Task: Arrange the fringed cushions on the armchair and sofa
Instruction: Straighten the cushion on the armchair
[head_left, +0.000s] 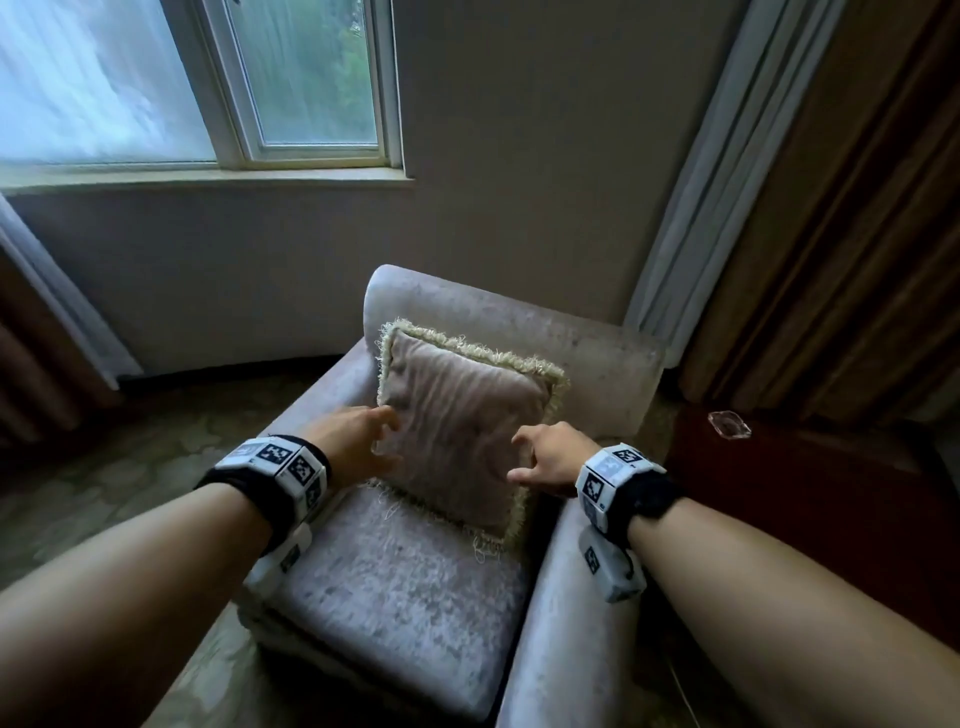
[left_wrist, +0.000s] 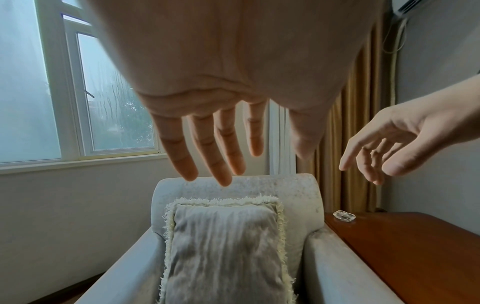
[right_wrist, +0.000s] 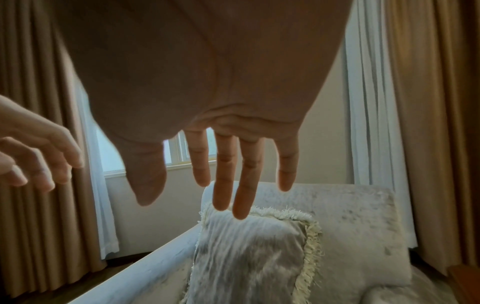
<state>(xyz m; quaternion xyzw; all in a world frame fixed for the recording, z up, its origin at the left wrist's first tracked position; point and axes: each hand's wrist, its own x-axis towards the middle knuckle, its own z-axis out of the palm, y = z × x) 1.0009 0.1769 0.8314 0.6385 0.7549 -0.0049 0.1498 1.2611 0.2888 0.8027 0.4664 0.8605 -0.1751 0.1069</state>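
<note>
Armchair (head_left: 405, 582) – fringed cushion (head_left: 457, 431) upright – 2 hands near

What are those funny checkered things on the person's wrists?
They are wrist cameras. Each wrist wears a wide black strap with blocky white boxes on it, printed with black-and-white square codes: one band on the left wrist, one on the right wrist. Another white box hangs under each wrist. The arms are bare, with no sleeves, and both hands have no gloves or rings in view.
</note>
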